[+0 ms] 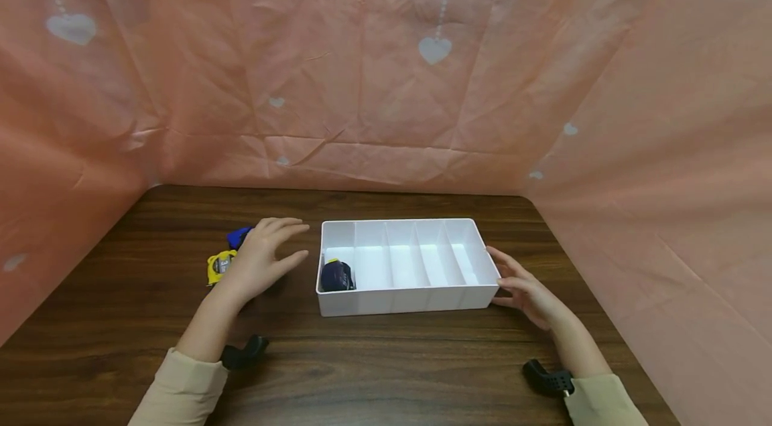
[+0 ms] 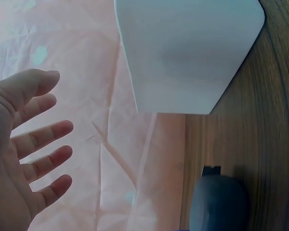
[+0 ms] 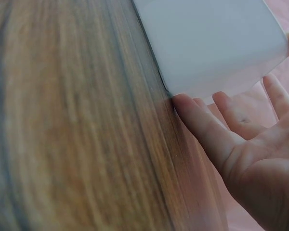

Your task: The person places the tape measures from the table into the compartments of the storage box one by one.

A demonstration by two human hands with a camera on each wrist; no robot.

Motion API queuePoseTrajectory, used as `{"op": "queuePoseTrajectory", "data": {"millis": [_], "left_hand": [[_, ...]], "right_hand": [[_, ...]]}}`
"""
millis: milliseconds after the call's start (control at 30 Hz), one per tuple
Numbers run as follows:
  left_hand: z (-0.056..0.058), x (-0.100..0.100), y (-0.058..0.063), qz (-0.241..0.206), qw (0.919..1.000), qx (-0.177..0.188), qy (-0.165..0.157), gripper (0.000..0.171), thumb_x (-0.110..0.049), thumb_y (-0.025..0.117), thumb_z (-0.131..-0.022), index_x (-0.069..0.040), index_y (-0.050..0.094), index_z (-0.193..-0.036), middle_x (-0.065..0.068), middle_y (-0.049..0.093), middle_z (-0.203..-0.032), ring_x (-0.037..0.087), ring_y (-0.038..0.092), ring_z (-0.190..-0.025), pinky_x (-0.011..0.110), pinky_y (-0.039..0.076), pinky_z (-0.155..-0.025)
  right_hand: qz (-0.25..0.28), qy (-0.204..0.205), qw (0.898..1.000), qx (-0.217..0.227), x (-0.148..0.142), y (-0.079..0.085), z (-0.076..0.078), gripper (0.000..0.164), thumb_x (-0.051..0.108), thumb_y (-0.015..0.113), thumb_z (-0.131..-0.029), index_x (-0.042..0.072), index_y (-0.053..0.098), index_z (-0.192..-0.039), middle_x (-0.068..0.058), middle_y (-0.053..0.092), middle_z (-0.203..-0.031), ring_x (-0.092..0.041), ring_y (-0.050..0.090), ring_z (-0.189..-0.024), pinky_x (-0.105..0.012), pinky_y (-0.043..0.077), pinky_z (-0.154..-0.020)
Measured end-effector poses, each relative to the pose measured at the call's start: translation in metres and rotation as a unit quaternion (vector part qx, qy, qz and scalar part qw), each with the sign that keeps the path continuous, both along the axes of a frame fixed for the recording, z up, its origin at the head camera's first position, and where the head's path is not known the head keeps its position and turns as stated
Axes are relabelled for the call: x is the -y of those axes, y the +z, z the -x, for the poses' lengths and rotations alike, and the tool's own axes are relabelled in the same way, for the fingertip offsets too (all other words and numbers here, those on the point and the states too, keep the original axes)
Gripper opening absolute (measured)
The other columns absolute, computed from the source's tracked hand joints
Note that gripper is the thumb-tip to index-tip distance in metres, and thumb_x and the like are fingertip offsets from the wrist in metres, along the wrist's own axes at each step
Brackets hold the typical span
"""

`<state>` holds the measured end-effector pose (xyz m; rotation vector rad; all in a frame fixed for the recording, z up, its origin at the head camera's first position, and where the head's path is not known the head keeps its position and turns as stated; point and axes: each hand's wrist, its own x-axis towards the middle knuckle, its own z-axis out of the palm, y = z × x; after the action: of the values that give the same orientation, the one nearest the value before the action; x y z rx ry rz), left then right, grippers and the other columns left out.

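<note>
A white box (image 1: 410, 301) with several compartments sits on the table. In its leftmost compartment lies a dark tape measure (image 1: 336, 276) with a bit of yellow on top. My left hand (image 1: 265, 258) hovers left of the box, fingers spread and holding nothing. Beside and partly behind it lie a yellow tape measure (image 1: 220, 266) and a blue one (image 1: 238, 237). A dark grey rounded object (image 2: 219, 204) with a black tab rests on the table in the left wrist view. My right hand (image 1: 533, 295) touches the box's right end with extended fingertips.
The brown wooden table (image 1: 386, 372) carries everything. Peach-coloured cloth (image 1: 362, 78) printed with pale hearts hangs behind it and at both sides. Each wrist wears a black strap; the left strap (image 1: 244, 352) sits just above the sleeve.
</note>
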<state>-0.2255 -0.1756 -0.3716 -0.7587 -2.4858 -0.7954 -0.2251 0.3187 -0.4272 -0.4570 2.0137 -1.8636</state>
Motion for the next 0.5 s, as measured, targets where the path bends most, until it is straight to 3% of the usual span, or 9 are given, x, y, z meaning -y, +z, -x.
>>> {"op": "queuePoseTrajectory", "data": {"millis": [233, 500], "left_hand": [[-0.002, 0.014, 0.000, -0.011, 0.9997, 0.004, 0.020, 0.046, -0.016, 0.076, -0.083, -0.004, 0.062, -0.125, 0.015, 0.056, -0.128, 0.035, 0.044, -0.119, 0.058, 0.035, -0.093], [-0.003, 0.030, 0.001, -0.015, 0.9987, 0.030, 0.038, 0.050, -0.022, 0.072, -0.087, -0.006, 0.057, -0.131, 0.015, 0.053, -0.132, 0.038, 0.039, -0.123, 0.066, 0.027, -0.095]], "right_hand": [[-0.002, -0.011, 1.000, 0.013, 0.000, -0.002, 0.000, 0.064, 0.011, 0.043, -0.099, 0.017, 0.012, -0.155, -0.026, 0.010, -0.151, -0.017, 0.045, -0.119, -0.060, 0.036, -0.096], [-0.001, -0.011, 1.000, 0.011, 0.000, -0.002, 0.001, 0.064, 0.011, 0.043, -0.099, 0.016, 0.012, -0.155, -0.026, 0.009, -0.151, -0.016, 0.045, -0.119, -0.061, 0.035, -0.096]]}}
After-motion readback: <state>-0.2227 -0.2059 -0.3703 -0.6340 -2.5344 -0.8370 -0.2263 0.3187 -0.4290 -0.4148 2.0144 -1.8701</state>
